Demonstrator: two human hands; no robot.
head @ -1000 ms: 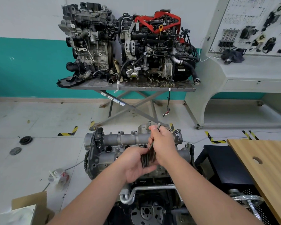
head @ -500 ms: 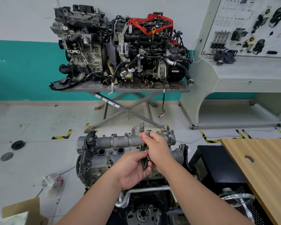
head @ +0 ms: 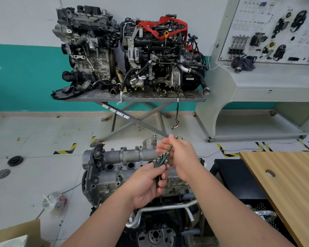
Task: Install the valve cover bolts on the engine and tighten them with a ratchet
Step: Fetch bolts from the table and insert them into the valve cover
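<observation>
dark steel bolts bunched in left hand; right hand pinches single bolt above engine.

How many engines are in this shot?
3: one grey engine under the hands, and two on the metal table by the wall, bare one left, red-strapped one right.

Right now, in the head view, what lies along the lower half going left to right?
Black pulley on the floor → crumpled plastic bag → engine → left hand gripping bolts → right hand pinching one bolt → wooden tabletop.
</observation>
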